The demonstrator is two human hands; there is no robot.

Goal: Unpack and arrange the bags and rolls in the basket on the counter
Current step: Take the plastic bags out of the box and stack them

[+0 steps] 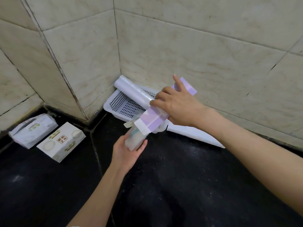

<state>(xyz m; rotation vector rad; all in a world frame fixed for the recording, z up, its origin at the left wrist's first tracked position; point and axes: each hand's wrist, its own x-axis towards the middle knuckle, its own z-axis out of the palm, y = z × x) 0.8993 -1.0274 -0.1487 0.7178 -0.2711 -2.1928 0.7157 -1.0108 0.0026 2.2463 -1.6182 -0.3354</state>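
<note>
The right hand (176, 104) is extended from the right, palm down, and clasped around a long purple-and-white box (157, 117), with the index finger stretched along its top. The box is held tilted above the white perforated basket (121, 102) in the tiled corner. The left hand (129, 150) is raised palm up, fingers curled around a stack of clear bags (135, 140) protruding from the open lower end. A white roll (131, 90) is laid across the basket rim.

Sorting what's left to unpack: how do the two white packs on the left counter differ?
The white cardboard box with green print looks rigid and sharp-edged; the crinkled plastic-wrapped white pack looks soft and glossy. The box lies nearer the person; the wrapped pack sits closer to the tiled wall. Both lie flat on the black counter, untouched.
</note>
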